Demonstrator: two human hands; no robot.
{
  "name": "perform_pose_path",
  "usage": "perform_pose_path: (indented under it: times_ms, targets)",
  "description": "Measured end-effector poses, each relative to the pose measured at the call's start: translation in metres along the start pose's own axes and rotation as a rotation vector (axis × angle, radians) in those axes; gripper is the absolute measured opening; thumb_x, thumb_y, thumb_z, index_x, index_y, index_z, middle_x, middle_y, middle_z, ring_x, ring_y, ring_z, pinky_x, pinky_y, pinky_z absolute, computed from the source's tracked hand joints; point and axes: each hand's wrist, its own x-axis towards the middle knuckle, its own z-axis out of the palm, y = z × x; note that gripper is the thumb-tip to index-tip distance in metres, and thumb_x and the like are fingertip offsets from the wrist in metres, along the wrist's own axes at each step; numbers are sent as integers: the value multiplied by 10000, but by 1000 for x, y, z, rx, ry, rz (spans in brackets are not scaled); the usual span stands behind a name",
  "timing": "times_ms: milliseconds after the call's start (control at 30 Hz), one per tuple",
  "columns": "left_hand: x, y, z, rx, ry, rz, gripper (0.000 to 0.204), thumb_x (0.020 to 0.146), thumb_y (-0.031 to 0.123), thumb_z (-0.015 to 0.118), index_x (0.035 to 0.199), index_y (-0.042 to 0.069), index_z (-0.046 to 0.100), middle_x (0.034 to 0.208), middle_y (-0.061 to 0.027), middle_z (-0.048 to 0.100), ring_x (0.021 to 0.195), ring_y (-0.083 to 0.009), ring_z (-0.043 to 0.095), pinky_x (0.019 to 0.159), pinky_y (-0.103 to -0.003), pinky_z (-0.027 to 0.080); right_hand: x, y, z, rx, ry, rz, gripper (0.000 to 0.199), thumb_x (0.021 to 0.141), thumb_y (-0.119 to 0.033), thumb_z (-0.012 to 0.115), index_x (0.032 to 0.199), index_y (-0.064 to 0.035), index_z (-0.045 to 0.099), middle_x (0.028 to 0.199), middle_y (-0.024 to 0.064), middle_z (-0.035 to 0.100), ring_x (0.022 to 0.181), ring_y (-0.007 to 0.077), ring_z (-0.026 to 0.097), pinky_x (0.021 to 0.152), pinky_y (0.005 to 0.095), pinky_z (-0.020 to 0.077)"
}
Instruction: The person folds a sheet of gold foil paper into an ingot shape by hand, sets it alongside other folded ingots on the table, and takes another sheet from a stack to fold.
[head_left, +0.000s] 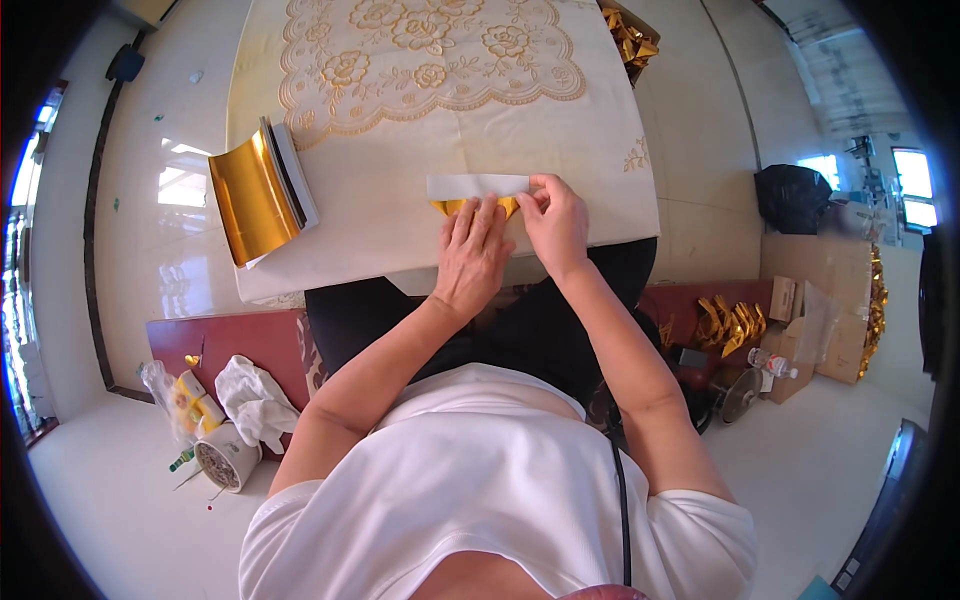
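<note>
Right now I have both hands down on a small sheet of gold foil paper (478,204) near the front edge of the worktop (380,240), its white back turned up as a strip just beyond my fingers. My left hand (470,255) lies flat and open, palm down, pinning the gold part; my right hand (556,222) pinches the paper's right end between thumb and fingertips. To fold this well, I judge I should keep the left palm pressing so the sheet cannot slide on the lace-patterned cloth (420,60), line the edges up before creasing, then run a fingertip along the fold from the middle outward. A stack of gold foil sheets (255,195) sits well apart to my left.
</note>
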Motion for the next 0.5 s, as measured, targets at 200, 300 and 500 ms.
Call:
perform_pose_path:
  times_ms: [200, 300, 500]
  targets:
    - [-6, -6, -3, -1, -79, 28, 654, 950, 237, 739, 1526, -8, 546, 1658, -182, 453, 1504, -410, 449, 1208, -548, 378, -24, -6, 3, -117, 193, -458, 298, 916, -3, 728, 1211, -30, 698, 1224, 143, 705, 1112, 356, 702, 927, 461, 577]
    - [-6, -9, -2, 69, -93, 63, 671, 960, 257, 728, 1545, -6, 528, 1679, -180, 433, 1522, -411, 432, 1224, -546, 368, -35, -3, 8, -134, 153, -567, 325, 946, 5, 691, 1272, 7, 696, 1264, 162, 699, 1217, 396, 679, 1078, 490, 552]
    - [-9, -20, -15, -29, -187, 108, 719, 953, 285, 751, 1569, 4, 510, 1686, -182, 434, 1547, -404, 408, 1258, -539, 350, -45, 13, 9, -186, 64, -569, 283, 991, 9, 659, 1266, 31, 720, 1336, 166, 703, 1284, 392, 672, 1100, 476, 561]
